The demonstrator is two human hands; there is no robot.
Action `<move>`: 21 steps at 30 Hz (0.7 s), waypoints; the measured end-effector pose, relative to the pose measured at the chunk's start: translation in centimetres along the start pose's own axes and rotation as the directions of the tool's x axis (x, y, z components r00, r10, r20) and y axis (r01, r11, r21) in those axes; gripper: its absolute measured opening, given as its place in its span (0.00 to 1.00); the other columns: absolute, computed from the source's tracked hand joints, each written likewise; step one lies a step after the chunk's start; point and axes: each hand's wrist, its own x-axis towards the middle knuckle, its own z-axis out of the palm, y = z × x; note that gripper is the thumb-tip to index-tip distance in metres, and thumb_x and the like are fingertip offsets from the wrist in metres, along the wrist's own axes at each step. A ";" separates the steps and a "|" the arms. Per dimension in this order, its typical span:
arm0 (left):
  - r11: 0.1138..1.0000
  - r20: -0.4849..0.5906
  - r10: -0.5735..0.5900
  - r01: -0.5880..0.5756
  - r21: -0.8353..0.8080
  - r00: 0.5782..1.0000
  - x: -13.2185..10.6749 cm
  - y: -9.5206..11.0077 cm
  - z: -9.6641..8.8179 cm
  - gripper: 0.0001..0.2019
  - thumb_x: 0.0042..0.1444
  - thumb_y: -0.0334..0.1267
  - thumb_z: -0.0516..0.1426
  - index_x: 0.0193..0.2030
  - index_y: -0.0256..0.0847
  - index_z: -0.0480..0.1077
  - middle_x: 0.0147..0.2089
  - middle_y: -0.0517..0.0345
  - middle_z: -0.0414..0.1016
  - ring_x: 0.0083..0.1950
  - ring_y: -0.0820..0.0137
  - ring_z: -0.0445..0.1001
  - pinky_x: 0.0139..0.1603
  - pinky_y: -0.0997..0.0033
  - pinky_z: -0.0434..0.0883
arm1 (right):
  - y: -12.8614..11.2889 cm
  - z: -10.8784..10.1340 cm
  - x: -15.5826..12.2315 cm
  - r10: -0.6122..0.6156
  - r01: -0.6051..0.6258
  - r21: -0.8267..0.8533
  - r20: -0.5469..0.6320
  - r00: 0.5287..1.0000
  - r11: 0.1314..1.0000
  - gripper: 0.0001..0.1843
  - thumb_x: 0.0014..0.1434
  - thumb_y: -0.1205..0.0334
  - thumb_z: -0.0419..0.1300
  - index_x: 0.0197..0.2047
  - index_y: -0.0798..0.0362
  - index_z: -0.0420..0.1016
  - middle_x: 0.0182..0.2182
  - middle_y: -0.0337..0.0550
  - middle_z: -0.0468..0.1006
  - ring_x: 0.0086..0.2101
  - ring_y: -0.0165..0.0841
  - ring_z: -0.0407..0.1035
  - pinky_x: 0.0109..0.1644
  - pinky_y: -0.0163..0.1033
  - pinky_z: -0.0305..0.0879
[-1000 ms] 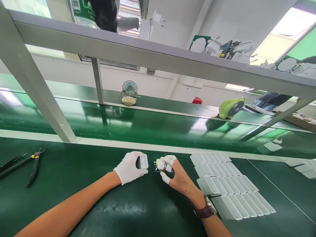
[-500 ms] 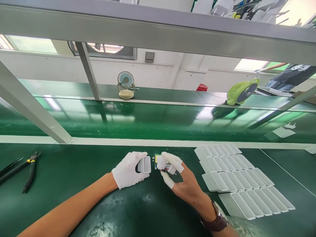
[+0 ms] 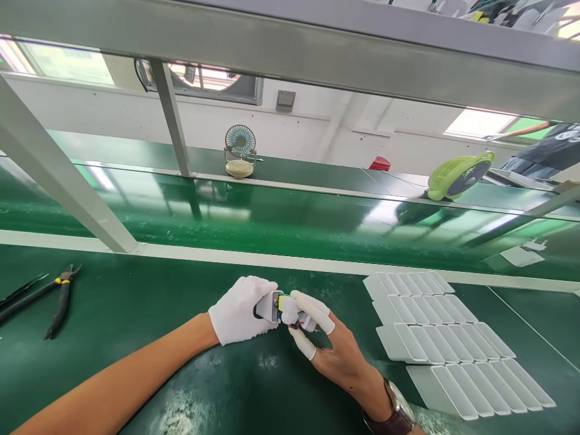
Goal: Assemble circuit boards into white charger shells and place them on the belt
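My left hand [image 3: 240, 317], in a white glove, is closed around a small white plastic housing [image 3: 273, 306] whose open end faces right. My right hand [image 3: 333, 350] wears white finger cots and a wristwatch. Its fingertips pinch a small circuit board [image 3: 285, 304] with yellow and green parts. The board's end sits at the mouth of the housing, and the two hands meet just above the dark green work surface [image 3: 136, 302].
Rows of white plastic covers [image 3: 446, 338] lie to the right. Black pliers [image 3: 58, 299] and tweezers lie at the far left. Behind runs a green conveyor belt [image 3: 272, 220] with a small teal fan [image 3: 240, 151] and a lime fan [image 3: 457, 175]. A grey frame beam [image 3: 67, 181] crosses overhead.
My right hand has brought the circuit board left into the mouth of the housing; a second ago there was a gap between them. The camera tilted down slightly.
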 end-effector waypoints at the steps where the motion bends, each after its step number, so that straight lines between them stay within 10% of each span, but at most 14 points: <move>1: 1.000 -0.004 0.009 -0.009 -0.003 1.000 0.0 0.0 0.0 0.35 0.47 0.35 0.65 0.61 0.44 0.58 0.52 0.47 0.76 0.48 0.57 0.77 0.47 0.52 0.75 | 0.0 0.0 0.0 0.004 -0.004 -0.001 0.007 1.000 1.000 0.30 0.65 0.69 0.59 0.69 0.47 0.61 0.56 0.51 0.77 0.52 0.39 0.76 0.57 0.44 0.77; 21: 0.999 0.025 0.021 -0.021 -0.025 0.999 0.5 0.1 -0.4 0.25 0.56 0.37 0.61 0.59 0.46 0.58 0.50 0.50 0.77 0.50 0.59 0.78 0.51 0.53 0.74 | -0.1 0.4 -0.2 -0.005 0.007 -0.033 0.061 0.998 0.999 0.32 0.66 0.69 0.57 0.71 0.44 0.57 0.59 0.51 0.75 0.58 0.42 0.72 0.59 0.48 0.76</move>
